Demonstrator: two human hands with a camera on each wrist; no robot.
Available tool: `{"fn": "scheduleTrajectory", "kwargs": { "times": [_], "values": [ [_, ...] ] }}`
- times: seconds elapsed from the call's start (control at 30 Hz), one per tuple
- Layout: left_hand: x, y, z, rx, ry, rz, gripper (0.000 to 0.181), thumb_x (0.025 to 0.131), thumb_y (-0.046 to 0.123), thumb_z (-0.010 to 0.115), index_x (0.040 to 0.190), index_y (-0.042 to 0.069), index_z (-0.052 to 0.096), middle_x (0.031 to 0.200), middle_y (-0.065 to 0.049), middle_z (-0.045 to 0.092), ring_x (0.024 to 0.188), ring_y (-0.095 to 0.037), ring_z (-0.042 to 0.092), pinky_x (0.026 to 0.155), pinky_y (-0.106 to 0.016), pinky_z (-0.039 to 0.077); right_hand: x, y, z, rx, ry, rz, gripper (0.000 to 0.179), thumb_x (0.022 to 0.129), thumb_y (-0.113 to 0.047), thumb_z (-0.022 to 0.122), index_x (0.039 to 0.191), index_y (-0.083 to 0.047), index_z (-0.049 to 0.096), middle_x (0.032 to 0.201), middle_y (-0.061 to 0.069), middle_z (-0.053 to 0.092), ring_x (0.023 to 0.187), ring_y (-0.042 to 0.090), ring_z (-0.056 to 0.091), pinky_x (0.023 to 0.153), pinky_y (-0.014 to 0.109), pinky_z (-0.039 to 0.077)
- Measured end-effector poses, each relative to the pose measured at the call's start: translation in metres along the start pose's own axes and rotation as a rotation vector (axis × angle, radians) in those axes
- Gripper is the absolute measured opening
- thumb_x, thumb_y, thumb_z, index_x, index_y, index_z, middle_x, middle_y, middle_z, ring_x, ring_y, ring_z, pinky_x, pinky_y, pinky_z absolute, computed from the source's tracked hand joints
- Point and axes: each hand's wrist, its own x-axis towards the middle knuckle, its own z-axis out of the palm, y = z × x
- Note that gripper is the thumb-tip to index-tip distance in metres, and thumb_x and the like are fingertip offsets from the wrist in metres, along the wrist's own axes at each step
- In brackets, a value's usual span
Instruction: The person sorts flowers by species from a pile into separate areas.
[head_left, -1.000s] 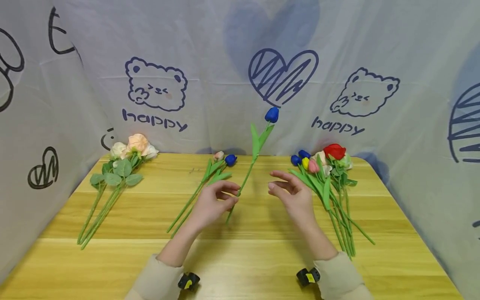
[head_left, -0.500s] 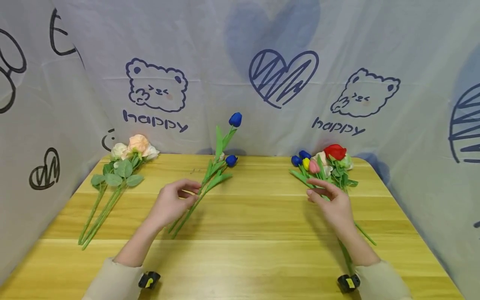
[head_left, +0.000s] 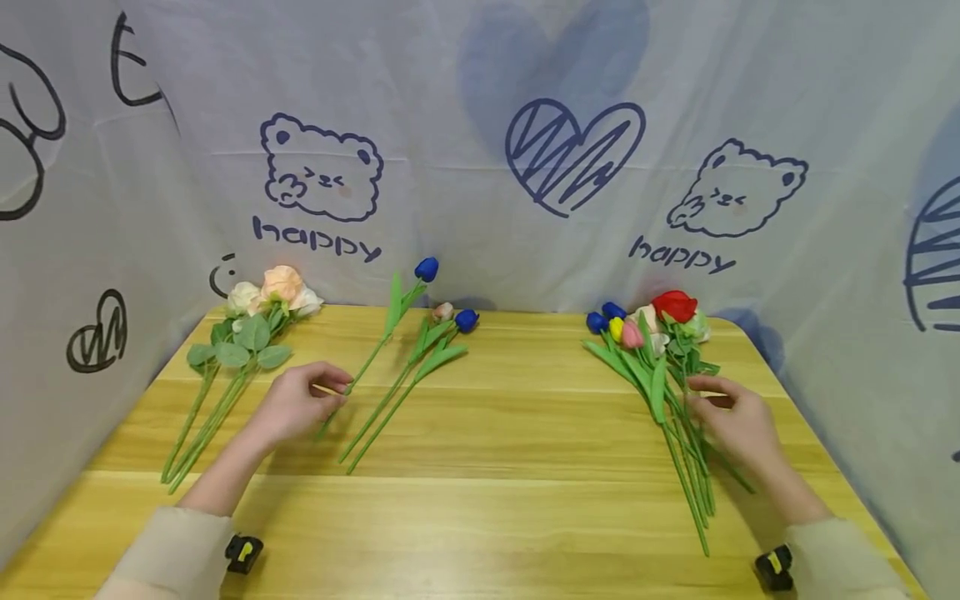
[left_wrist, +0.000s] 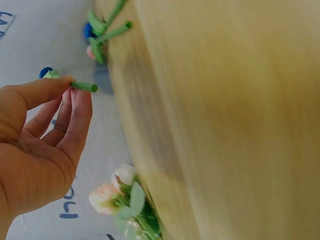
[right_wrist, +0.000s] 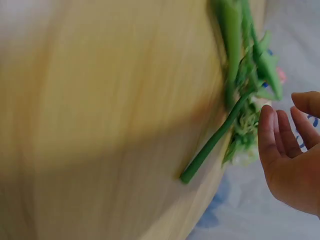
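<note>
My left hand [head_left: 303, 402] pinches the lower stem of an artificial blue tulip [head_left: 427, 269], held slanting with its bloom toward the back curtain. In the left wrist view the cut end of its stem [left_wrist: 86, 87] pokes out past thumb and fingertips. Just right of it lie a pale pink tulip [head_left: 443, 312] and another blue tulip [head_left: 467, 321], stems side by side. My right hand [head_left: 738, 421], fingers loosely bent and holding nothing, hovers at the right edge of a mixed flower pile [head_left: 658, 392]. In the right wrist view a thick green stem [right_wrist: 215, 139] lies near those fingers.
Cream and peach roses [head_left: 282, 284] with leafy stems lie at the left of the wooden table [head_left: 487, 517]. Within the right pile are a red rose [head_left: 675, 306], a yellow tulip [head_left: 616, 329] and several others. A printed curtain [head_left: 450, 108] encloses the back and sides.
My left hand has carried the blue tulip leftward and lowered it, past the two lying tulips. The empty right hand has moved right, from mid-table to the far side of the mixed pile.
</note>
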Motion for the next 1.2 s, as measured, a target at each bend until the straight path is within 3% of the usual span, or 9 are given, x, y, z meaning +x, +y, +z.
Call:
{"fn": "scheduleTrajectory", "kwargs": {
  "times": [0.23,0.47,0.77,1.0,1.2],
  "values": [
    [0.005,-0.014,-0.002,-0.02,-0.054,-0.035,0.027,0.097,-0.001,0.065,0.124,-0.007,0.067,0.111,-0.02,0.07,0.089,-0.027,0.071,0.064,-0.029,0.058,0.01,0.015,0.0,-0.074,-0.096,0.046,0.044,0.105,-0.025,0.063,0.139,0.003,0.062,0.133,0.027,0.064,0.096,0.017,0.07,0.07,0.026,0.059],
    [0.008,-0.023,0.001,-0.011,-0.12,-0.055,0.025,0.097,0.001,0.069,0.12,-0.007,0.068,0.104,-0.016,0.07,0.082,-0.022,0.067,0.063,-0.033,0.059,0.017,0.021,0.003,-0.141,-0.067,0.034,0.04,0.101,-0.015,0.065,0.135,0.005,0.064,0.124,0.027,0.067,0.103,0.038,0.068,0.065,0.029,0.057],
    [0.01,-0.021,0.007,-0.062,-0.185,-0.086,0.026,0.097,0.003,0.07,0.122,-0.006,0.069,0.103,-0.014,0.07,0.085,-0.021,0.069,0.069,-0.038,0.063,0.025,0.024,0.005,-0.227,-0.032,-0.022,0.034,0.097,-0.015,0.07,0.126,0.004,0.069,0.118,0.025,0.071,0.1,0.04,0.069,0.067,0.031,0.055],
    [0.013,-0.022,0.014,-0.112,-0.251,-0.07,0.028,0.097,-0.001,0.068,0.124,-0.008,0.067,0.107,-0.015,0.07,0.089,-0.021,0.07,0.071,-0.037,0.063,0.027,0.02,0.008,-0.335,-0.057,-0.087,0.03,0.096,-0.016,0.07,0.12,0.003,0.072,0.114,0.024,0.073,0.097,0.042,0.07,0.077,0.05,0.058],
    [0.015,-0.023,0.017,-0.128,-0.256,-0.067,0.026,0.096,-0.005,0.067,0.122,-0.009,0.067,0.105,-0.016,0.07,0.087,-0.02,0.07,0.07,-0.035,0.063,0.029,0.019,0.007,-0.334,-0.071,-0.064,0.031,0.097,-0.016,0.069,0.121,0.003,0.073,0.115,0.025,0.073,0.096,0.042,0.07,0.075,0.05,0.058]
  ]
}}
